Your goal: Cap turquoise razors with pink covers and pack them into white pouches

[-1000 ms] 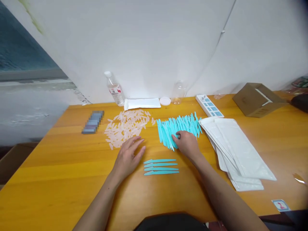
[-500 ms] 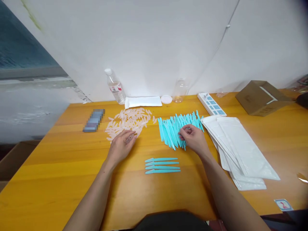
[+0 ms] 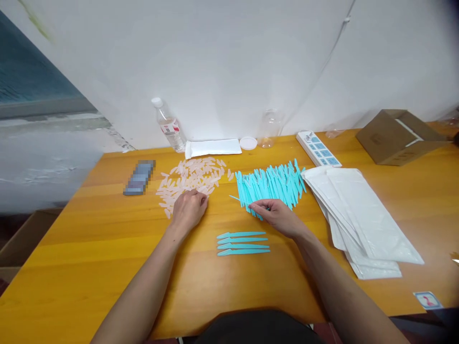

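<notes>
Pinching stick, right hand, well inside table edge

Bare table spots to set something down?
Free: between phone and left forearm; between four separate turquoise sticks and dark clothing; between white packets and cardboard box. Crowded: pale pieces at left hand, turquoise pile at right hand.

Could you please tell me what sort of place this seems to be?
Probably an indoor workstation, perhaps in a small workshop. Pointing to that are a heap of slim turquoise plastic-looking sticks, many scattered pale-pink oblong slips, and overlapping flat white rectangular pouches, all on one yellow-brown wooden table.
</notes>
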